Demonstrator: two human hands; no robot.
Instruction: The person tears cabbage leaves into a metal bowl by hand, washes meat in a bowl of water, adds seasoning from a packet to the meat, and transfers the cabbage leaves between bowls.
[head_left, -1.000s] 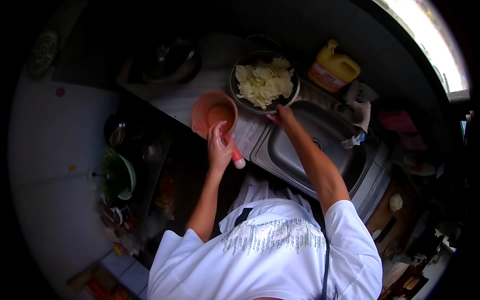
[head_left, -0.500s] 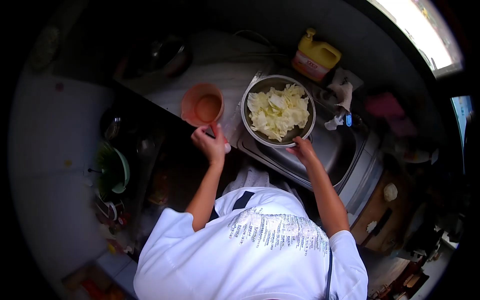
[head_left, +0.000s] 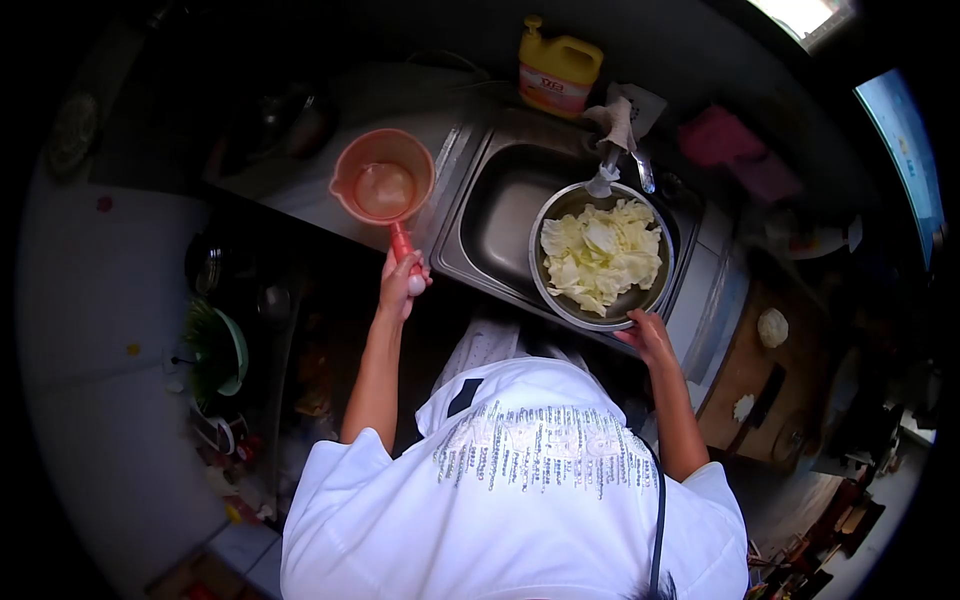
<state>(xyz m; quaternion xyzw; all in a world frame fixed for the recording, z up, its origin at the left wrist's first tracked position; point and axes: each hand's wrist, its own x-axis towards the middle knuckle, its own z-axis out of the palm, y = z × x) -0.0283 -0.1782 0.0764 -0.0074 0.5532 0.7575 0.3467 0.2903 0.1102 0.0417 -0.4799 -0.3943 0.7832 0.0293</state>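
My left hand (head_left: pixel 402 283) is closed round the handle of an orange-red plastic water dipper (head_left: pixel 408 147), whose round cup is over the counter left of the sink. My right hand (head_left: pixel 648 335) grips the near rim of a metal bowl (head_left: pixel 540 268). Torn pale cabbage leaves (head_left: pixel 605 255) fill much of the bowl. It sits at the right part of the steel sink (head_left: pixel 500 205), just below the faucet (head_left: pixel 612 155), which has white cloth wrapped on it. Whether the bowl rests on the sink or is held up, I cannot tell.
A yellow jug (head_left: pixel 560 70) stands behind the sink, and a pink cloth (head_left: pixel 720 138) lies to its right. On the right, a wooden cutting board (head_left: pixel 745 350) carries a knife (head_left: pixel 765 395) and a pale round lump (head_left: pixel 772 328). At left is a pale green bowl (head_left: pixel 237 355).
The bowl of cabbage has moved right across the sink, to below the faucet, with my right hand on its rim. My left hand has closed more fully round the dipper's handle. The view has shifted.
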